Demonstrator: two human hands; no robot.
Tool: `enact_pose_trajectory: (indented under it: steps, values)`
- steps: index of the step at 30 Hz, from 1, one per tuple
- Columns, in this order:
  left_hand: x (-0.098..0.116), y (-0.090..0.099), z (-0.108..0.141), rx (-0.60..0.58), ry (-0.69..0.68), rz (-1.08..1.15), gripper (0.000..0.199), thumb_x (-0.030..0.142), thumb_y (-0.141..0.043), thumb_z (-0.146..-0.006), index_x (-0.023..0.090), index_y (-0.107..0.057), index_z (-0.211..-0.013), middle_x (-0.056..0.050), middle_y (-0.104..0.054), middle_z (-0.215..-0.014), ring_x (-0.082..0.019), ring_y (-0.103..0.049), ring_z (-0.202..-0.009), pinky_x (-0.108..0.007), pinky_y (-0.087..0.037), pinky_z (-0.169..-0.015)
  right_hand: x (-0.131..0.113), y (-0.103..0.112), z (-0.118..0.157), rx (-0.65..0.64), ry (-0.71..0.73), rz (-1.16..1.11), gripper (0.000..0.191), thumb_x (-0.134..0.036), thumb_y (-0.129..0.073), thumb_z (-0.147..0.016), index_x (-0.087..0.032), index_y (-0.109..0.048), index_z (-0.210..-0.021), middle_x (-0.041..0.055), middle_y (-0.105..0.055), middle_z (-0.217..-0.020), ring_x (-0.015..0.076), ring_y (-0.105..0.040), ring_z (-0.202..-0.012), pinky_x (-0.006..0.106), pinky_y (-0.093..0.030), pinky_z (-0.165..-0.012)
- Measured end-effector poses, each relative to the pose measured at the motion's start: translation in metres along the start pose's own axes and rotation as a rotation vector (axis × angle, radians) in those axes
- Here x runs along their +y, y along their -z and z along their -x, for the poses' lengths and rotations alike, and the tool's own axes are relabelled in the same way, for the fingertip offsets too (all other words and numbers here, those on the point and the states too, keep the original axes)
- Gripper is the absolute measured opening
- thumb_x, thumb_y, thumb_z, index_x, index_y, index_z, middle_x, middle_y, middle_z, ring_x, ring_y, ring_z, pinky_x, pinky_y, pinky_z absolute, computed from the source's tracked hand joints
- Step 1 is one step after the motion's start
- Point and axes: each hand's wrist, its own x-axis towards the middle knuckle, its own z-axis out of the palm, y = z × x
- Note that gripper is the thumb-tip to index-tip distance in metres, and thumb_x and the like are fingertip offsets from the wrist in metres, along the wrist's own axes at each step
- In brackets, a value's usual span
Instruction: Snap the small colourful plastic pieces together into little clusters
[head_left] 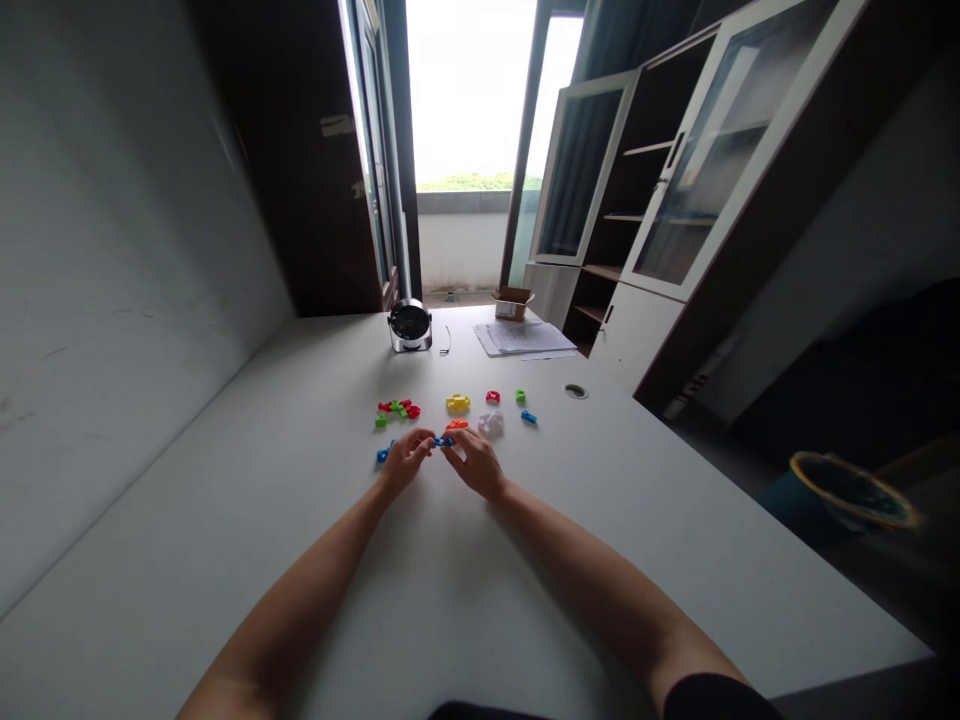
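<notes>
Two hands meet low over the white desk (225,480) in the head view, their fingers curled inward and pinching a small blue plastic piece (443,441) between them. The left hand (406,461) holds one end and the right hand (476,463) the other; the fingers hide most of the piece, so its exact shape cannot be told. It looks light, stiff and smooth, probably a snap-together toy part that could slip from dry fingertips, so its narrow ends or edges seem the surest places to pinch.

Just beyond the fingers lie an orange piece (457,424) and a whitish translucent piece (490,424). Another blue piece (385,454) sits just beside the left hand. Farther out are a red-and-green cluster (397,408), a yellow piece (458,403), a red piece (492,397), a green piece (520,397) and a third blue piece (529,417).

Toward the far end of the desk stand a round black-and-silver device (410,326), a stack of papers (525,339) and a small open cardboard box (514,303). A round cable grommet (575,391) is set into the desktop, and a glass-fronted cabinet (660,170) rises on the right.
</notes>
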Motion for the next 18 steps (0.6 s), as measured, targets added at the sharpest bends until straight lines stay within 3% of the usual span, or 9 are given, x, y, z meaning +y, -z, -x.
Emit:
enact_pose_trajectory:
  steps: [8, 18]
  values:
    - [0.0016, -0.0017, 0.003, -0.01, -0.047, -0.035, 0.031, 0.041, -0.063, -0.087, 0.021, -0.067, -0.11, -0.005, -0.071, -0.095, -0.016, -0.065, -0.08, -0.029, -0.053, -0.076, 0.0011, -0.0005, 0.0001, -0.004, -0.046, -0.021, 0.018, -0.036, -0.053, -0.097, -0.022, -0.063, -0.102, 0.006, -0.069, -0.089, 0.0199, -0.063, -0.081, 0.032, -0.049, -0.078]
    - [0.0086, -0.0015, 0.0046, -0.047, -0.065, -0.08, 0.027, 0.041, -0.062, -0.087, 0.021, -0.07, -0.102, -0.005, -0.071, -0.09, -0.017, -0.064, -0.079, -0.03, -0.051, -0.076, -0.0001, 0.0007, 0.0017, -0.043, -0.058, -0.037, 0.019, -0.035, -0.049, -0.099, -0.023, -0.063, -0.099, 0.0042, -0.068, -0.086, 0.0177, -0.063, -0.077, 0.029, -0.048, -0.074]
